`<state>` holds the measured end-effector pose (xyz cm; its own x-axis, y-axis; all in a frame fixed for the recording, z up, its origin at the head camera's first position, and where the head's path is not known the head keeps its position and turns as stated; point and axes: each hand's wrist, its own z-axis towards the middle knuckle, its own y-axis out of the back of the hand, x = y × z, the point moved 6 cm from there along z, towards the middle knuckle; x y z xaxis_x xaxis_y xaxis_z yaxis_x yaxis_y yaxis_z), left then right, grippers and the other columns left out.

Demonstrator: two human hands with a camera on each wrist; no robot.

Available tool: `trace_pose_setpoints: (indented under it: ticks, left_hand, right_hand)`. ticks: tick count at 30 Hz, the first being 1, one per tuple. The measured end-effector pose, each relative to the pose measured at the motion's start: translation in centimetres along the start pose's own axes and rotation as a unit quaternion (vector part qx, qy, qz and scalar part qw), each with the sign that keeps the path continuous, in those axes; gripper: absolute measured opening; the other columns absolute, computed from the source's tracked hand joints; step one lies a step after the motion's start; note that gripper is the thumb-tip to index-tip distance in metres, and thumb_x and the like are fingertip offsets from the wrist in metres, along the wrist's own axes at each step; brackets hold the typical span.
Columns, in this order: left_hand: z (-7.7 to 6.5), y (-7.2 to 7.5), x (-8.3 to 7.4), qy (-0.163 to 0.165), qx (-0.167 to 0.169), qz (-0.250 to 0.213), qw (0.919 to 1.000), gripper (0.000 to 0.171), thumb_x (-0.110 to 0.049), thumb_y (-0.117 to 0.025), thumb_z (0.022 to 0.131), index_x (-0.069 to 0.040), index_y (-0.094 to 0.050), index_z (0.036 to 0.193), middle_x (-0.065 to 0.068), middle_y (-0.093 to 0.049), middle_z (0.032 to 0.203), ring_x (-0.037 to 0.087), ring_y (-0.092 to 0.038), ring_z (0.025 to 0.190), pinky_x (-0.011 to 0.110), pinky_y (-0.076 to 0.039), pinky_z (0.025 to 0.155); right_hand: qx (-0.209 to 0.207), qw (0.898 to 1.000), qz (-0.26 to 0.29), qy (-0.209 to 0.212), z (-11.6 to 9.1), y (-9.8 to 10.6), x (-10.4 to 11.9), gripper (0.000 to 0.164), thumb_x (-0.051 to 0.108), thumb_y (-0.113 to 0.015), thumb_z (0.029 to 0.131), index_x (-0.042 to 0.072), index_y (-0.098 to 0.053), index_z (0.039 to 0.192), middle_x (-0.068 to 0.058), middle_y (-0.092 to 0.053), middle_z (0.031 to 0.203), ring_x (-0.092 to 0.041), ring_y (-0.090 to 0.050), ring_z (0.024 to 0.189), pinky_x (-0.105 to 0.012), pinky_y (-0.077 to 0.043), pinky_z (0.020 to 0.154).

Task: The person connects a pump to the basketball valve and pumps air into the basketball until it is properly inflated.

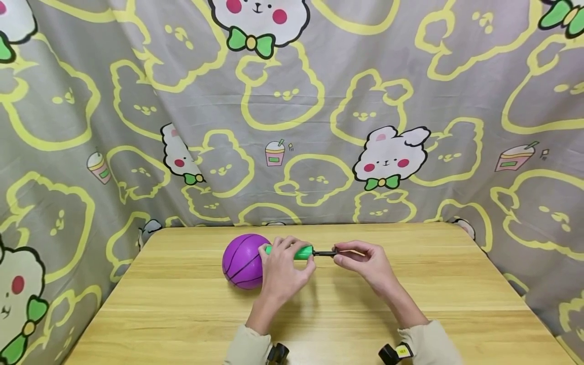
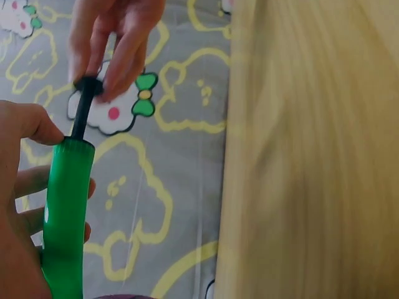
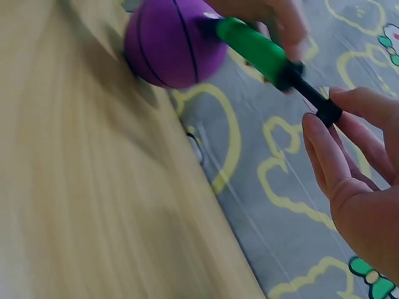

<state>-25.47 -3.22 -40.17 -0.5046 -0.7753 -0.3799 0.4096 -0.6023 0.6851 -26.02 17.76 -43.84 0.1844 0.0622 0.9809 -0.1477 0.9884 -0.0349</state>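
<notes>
A purple ball (image 1: 242, 261) with black lines rests on the wooden table, left of both hands. My left hand (image 1: 285, 266) grips the green barrel of a hand pump (image 3: 255, 53), fingers wrapped round it. In the right wrist view the pump's far end meets the ball's side; the exact joint is blurred. From the barrel's right end a black plunger rod (image 1: 325, 253) sticks out. My right hand (image 1: 369, 263) pinches the black handle (image 3: 329, 113) at the rod's end between thumb and fingers. The pump lies roughly level above the tabletop.
The wooden table (image 1: 182, 324) spreads under the hands, its far edge just behind the ball. A grey curtain (image 1: 310, 116) with yellow outlines and white cartoon animals hangs behind and to both sides. Black wrist cameras (image 1: 278, 353) sit at the sleeves.
</notes>
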Motion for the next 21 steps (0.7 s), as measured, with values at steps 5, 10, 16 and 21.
trace_pose_setpoints:
  ticks: [5, 10, 16, 21]
  left_hand:
    - [0.3, 0.8, 1.1, 0.017, -0.012, -0.010, 0.9997, 0.021, -0.032, -0.076, 0.081, -0.023, -0.078, 0.100, -0.006, -0.070, 0.102, 0.020, -0.058, 0.097, 0.058, -0.031, 0.088]
    - [0.4, 1.2, 1.7, 0.023, -0.015, -0.018, 0.9994, 0.020, -0.032, -0.075, 0.083, -0.023, -0.078, 0.100, -0.005, -0.070, 0.101, 0.021, -0.058, 0.097, 0.058, -0.030, 0.088]
    - [0.5, 1.2, 1.8, 0.022, -0.017, -0.020, 0.9994, 0.021, -0.032, -0.074, 0.083, -0.022, -0.078, 0.100, -0.005, -0.070, 0.101, 0.021, -0.058, 0.096, 0.057, -0.029, 0.087]
    - [0.5, 1.1, 1.8, 0.022, -0.018, -0.016, 0.9995, 0.020, -0.032, -0.073, 0.083, -0.022, -0.078, 0.100, -0.005, -0.071, 0.102, 0.021, -0.058, 0.098, 0.060, -0.029, 0.088]
  right_hand:
    - [0.000, 1.000, -0.010, 0.005, 0.0, 1.8, 0.5, 0.038, 0.002, -0.078, 0.088, -0.011, -0.066, 0.123, -0.014, -0.072, 0.119, -0.019, -0.073, 0.105, -0.037, -0.057, 0.089]
    - [-0.003, 1.000, -0.007, 0.006, -0.1, 3.4, 0.9, 0.037, 0.000, -0.076, 0.089, -0.011, -0.065, 0.123, -0.007, -0.074, 0.116, -0.019, -0.073, 0.105, -0.037, -0.057, 0.089]
    - [0.005, 1.000, -0.013, -0.003, -0.1, 4.0, 1.0, 0.039, 0.003, -0.077, 0.090, -0.010, -0.066, 0.124, -0.006, -0.074, 0.117, -0.018, -0.072, 0.107, -0.036, -0.056, 0.090]
    - [0.000, 1.000, -0.017, -0.010, -0.1, 4.0, 1.0, 0.039, 0.004, -0.077, 0.089, -0.009, -0.066, 0.124, -0.007, -0.074, 0.118, -0.018, -0.072, 0.108, -0.035, -0.056, 0.090]
